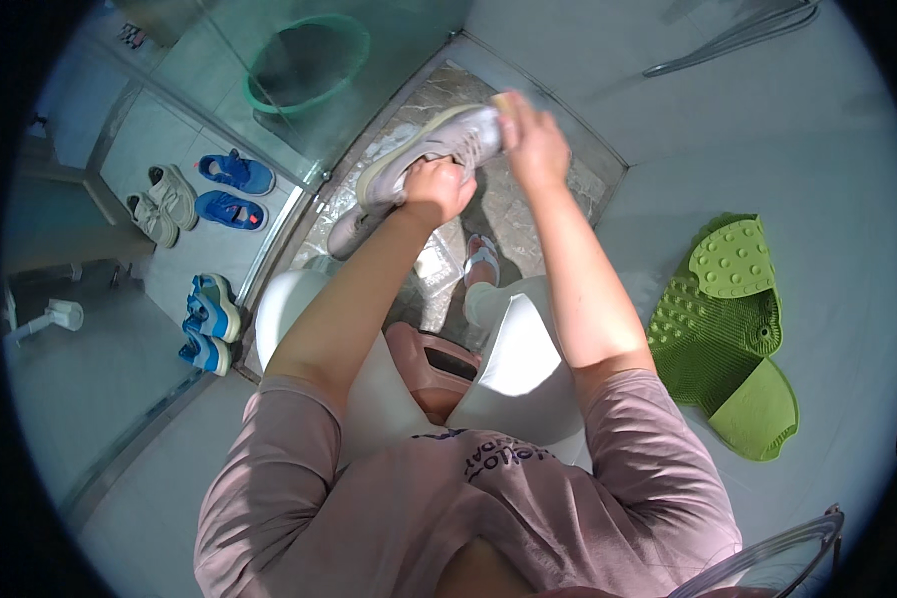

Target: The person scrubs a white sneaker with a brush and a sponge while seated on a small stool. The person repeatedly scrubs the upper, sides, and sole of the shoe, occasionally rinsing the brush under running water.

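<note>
A pale pinkish-grey lace-up sneaker [399, 159] is held up in front of me, tilted, its toe to the upper right. My left hand [439, 191] is closed on it at the ankle opening, some fingers hidden inside. At the toe, my right hand [535, 145] is bent against the shoe, slightly blurred. A small yellowish thing [501, 103] shows at its fingertips, too small to name. The matching sneaker [351, 233] sits below, partly hidden by my left forearm.
Beyond the glass partition stands a green basin [356, 75]. Blue shoes [234, 172], grey shoes [172, 194] and blue-and-white shoes [212, 309] rest at left. A green studded mat [713, 324] is at right. Between my legs is a pink stool [431, 349].
</note>
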Demonstrator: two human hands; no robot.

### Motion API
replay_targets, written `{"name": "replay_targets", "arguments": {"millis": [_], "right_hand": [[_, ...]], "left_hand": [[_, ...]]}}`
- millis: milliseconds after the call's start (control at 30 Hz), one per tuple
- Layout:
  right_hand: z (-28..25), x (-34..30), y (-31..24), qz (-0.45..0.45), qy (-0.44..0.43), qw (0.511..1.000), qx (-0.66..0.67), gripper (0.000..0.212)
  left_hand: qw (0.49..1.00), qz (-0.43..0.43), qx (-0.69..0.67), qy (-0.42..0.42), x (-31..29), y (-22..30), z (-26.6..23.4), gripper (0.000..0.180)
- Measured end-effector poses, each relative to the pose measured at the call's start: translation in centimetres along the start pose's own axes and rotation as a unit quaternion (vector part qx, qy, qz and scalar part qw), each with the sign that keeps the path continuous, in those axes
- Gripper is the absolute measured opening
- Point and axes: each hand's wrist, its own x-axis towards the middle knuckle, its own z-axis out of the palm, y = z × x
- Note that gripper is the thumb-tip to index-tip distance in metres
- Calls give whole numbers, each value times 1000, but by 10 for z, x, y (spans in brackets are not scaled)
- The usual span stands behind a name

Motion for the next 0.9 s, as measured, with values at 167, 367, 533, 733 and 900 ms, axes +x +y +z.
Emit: {"name": "replay_targets", "arguments": {"millis": [167, 367, 533, 733, 900], "right_hand": [[8, -27, -49, -165, 6, 985, 42, 42], [12, -18, -75, -80, -110, 990, 38, 45], [12, 14, -62, 64, -160, 985, 24, 43], [22, -36, -125, -86, -136, 984, 73, 42], [22, -26, -122, -35, -171, 983, 50, 45]], "left_hand": [[996, -59, 48, -42, -10, -12, -22, 28], [983, -29, 150, -98, -31, -37, -31, 32], [925, 190, 326, 48, -54, -78, -19, 39], [943, 93, 319, -25, -72, -119, 16, 51], [508, 201, 838, -18, -48, -120, 4, 45]]}}
